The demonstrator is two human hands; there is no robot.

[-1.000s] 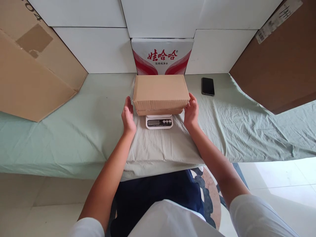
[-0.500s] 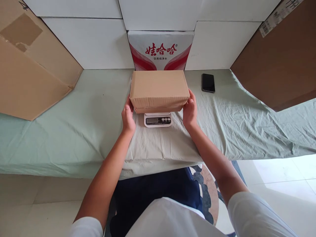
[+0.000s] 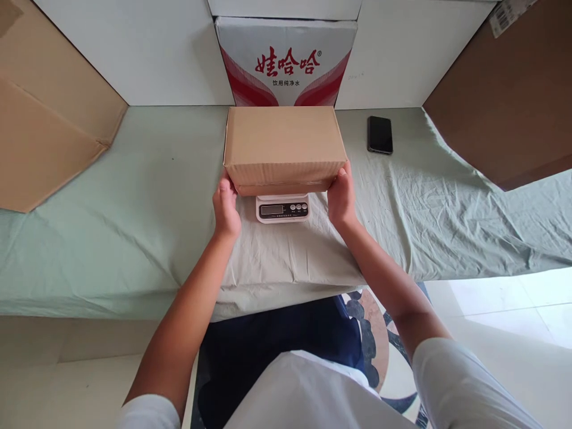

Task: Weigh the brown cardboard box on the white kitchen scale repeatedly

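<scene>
The white-and-red carton (image 3: 286, 62) reads 娃哈哈® — with 饮用纯净水 in black below.

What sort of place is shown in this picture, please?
Probably an improvised indoor work corner, though I cannot be sure: a cloth-covered surface carries a small digital scale, partly hidden by a cardboard box, and a large brown carton stands at the right.
</scene>
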